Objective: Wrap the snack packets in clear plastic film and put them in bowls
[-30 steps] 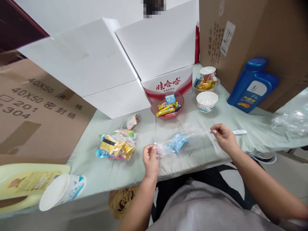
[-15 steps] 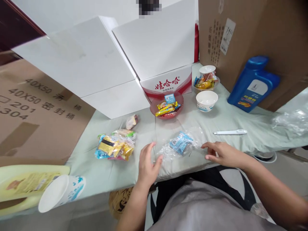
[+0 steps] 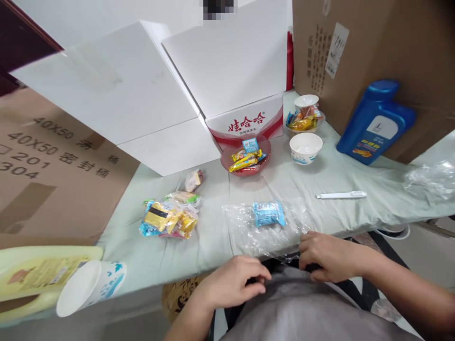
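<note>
A small blue packaged snack [image 3: 269, 214] lies on a spread sheet of clear plastic film [image 3: 245, 232] near the table's front edge. My left hand [image 3: 236, 282] is over my lap in front of the film, fingers loosely bent and thumb apart, with nothing visible in it. Beside the film's near right corner is my right hand [image 3: 329, 256]. Its fingers curl down at the table edge with the thumb apart, and the fingertips seem to touch the film. Left of the film sits a pile of wrapped snacks [image 3: 170, 218], with one more small packet [image 3: 194, 180] behind it.
A red bowl of snacks [image 3: 225, 163] stands before the white boxes [image 3: 142, 85]. Behind the white paper bowl [image 3: 306, 150] is another snack bowl [image 3: 322, 124]. A white utility knife [image 3: 341, 194] and blue bottle [image 3: 377, 123] are right; a paper cup [image 3: 90, 286] lies front left.
Both hands have moved back toward my body, the left one also to the right. The film now lies flatter and reaches the table edge. The blue snack has turned to lie nearly level.
</note>
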Action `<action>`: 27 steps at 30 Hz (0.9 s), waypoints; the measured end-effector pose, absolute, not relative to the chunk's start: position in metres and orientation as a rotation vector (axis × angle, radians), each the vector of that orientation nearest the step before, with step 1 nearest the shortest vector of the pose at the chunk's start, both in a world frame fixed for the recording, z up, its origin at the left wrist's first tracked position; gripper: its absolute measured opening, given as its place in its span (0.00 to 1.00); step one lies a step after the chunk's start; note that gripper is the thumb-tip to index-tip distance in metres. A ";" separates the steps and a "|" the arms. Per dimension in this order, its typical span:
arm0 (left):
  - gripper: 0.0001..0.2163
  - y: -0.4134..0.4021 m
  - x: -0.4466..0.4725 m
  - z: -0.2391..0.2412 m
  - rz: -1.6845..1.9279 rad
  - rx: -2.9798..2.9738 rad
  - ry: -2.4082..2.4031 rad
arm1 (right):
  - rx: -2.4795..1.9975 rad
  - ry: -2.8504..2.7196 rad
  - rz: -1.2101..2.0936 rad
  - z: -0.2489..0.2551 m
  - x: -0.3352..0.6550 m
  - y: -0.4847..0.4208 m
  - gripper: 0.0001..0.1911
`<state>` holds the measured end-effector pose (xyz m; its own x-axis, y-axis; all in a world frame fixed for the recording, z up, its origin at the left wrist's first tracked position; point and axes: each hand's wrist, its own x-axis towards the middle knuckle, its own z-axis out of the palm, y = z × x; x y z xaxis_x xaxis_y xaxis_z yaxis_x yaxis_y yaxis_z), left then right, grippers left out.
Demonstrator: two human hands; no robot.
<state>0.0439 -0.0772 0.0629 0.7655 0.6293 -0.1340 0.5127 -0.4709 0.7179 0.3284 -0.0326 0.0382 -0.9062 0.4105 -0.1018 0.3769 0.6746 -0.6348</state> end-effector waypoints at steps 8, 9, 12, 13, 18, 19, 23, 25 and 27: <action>0.10 -0.076 0.085 0.050 0.628 2.661 1.005 | -0.999 -2.675 0.862 0.032 0.306 -0.004 0.12; 0.13 -0.077 0.083 0.046 0.522 2.666 1.149 | -1.061 -2.640 0.775 0.028 0.308 0.002 0.12; 0.18 -0.084 0.070 0.043 0.112 2.521 1.396 | -1.233 -2.405 0.432 0.016 0.316 0.015 0.16; 0.18 -0.086 0.066 0.044 0.020 2.453 1.345 | -1.251 -2.332 0.359 0.013 0.317 0.018 0.18; 0.10 -0.072 0.062 0.050 0.175 2.398 1.273 | -1.021 -2.474 0.446 0.015 0.295 0.017 0.19; 0.11 -0.064 0.062 0.046 0.255 2.433 1.375 | -1.003 -2.530 0.448 0.015 0.287 0.016 0.21; 0.15 -0.033 0.053 0.010 0.353 2.473 1.733 | -1.093 -2.630 0.423 0.009 0.274 0.025 0.30; 0.23 -0.028 0.042 -0.009 0.295 2.451 1.779 | -1.172 -2.622 0.424 0.006 0.282 0.035 0.29; 0.25 -0.029 0.033 -0.022 0.277 2.441 1.759 | -1.265 -2.560 0.387 0.006 0.296 0.046 0.27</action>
<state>0.0332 -0.0289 -0.0223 0.3080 0.9482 0.0776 0.9262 -0.3175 0.2032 0.2964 0.0465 0.0065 -0.5874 0.8015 0.1121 0.7325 0.5854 -0.3475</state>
